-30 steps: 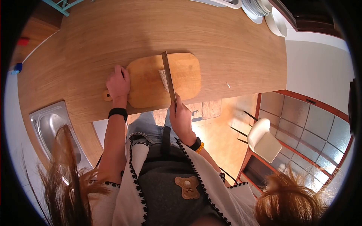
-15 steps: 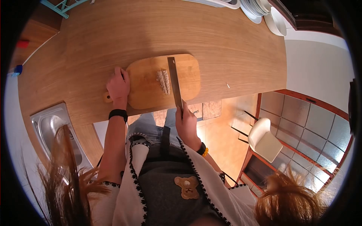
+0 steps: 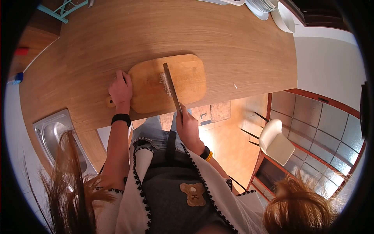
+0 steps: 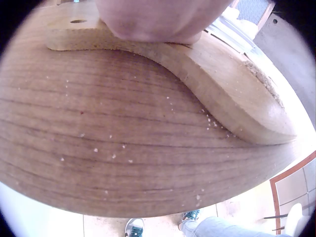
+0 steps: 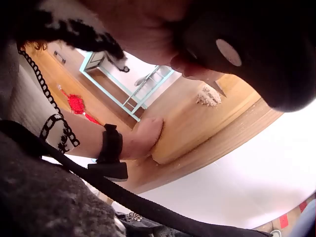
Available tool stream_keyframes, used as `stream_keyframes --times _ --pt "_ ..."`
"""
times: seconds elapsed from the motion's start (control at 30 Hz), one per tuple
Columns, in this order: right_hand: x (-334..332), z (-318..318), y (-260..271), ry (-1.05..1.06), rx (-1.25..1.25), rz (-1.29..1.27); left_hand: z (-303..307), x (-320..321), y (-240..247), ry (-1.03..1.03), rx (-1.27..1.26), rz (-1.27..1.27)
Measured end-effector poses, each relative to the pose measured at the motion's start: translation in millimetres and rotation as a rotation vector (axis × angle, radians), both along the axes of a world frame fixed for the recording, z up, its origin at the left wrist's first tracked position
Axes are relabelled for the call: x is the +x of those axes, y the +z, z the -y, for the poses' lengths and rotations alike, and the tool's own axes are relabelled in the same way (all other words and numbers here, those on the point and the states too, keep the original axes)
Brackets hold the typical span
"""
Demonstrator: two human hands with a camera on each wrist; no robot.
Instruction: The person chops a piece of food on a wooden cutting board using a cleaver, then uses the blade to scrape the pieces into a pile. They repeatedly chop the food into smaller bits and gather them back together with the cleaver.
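My right hand (image 3: 187, 126) grips a kitchen knife (image 3: 172, 86) by its handle, which the fingers hide. The long, straight-ended blade stands on edge over the wooden cutting board (image 3: 191, 78), pointing away from me. Just left of the blade, and partly behind it, lies a narrow heap of finely chopped, pale pinkish-brown food (image 3: 164, 81). In the right wrist view the heap (image 5: 209, 97) looks crumbly beside the blade. My left hand (image 3: 120, 89) holds the board at its left end by the holed handle, fingers curled at the edge. Its palm presses on the wood in the left wrist view.
Small pale crumbs (image 4: 113, 150) lie on the wooden counter (image 3: 233, 50) near the board. A white scrap (image 3: 235, 86) lies to the right. Stacked plates (image 3: 259, 7) and a white bowl (image 3: 283, 18) stand far right. At the left is a metal sink (image 3: 58, 128); a chair (image 3: 276, 141) stands right.
The knife first moved right, off the chopped food, showing lines cut across it, then came back left onto its right side. The left hand has stayed on the board.
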State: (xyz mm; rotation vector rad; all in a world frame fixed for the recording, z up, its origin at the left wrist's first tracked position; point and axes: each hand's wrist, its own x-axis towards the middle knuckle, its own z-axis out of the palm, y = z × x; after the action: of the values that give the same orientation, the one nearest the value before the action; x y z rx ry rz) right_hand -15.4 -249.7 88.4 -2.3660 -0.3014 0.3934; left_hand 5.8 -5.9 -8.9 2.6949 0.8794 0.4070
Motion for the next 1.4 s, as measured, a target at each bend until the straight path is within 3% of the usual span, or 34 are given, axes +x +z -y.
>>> stream_keyframes --times 0.43,0.53,0.63,0.83,0.93,1.03,1.4 --pt "6 1 1 0.012 -0.016 0.035 1 -1 -1 0.002 -0.016 0.028" --pt "13 5 12 -0.155 0.074 -0.051 0 0 -3 0.003 -0.005 0.018" --pt "20 19 7 -0.181 0.138 -0.032 1 0 0 0.028 -0.002 -0.025" --pt "20 30 -2 -0.301 0.342 -0.442 0 0 -2 0.010 0.021 0.008" --pt "12 8 0 -0.078 0.224 -0.173 0 -1 -6 0.003 0.024 0.026" --pt "10 -5 -11 0.088 0.227 -0.140 1 1 1 -0.003 0.003 0.044" --pt "22 5 -13 0.121 0.074 -0.157 1 1 -1 0.016 0.016 0.010"
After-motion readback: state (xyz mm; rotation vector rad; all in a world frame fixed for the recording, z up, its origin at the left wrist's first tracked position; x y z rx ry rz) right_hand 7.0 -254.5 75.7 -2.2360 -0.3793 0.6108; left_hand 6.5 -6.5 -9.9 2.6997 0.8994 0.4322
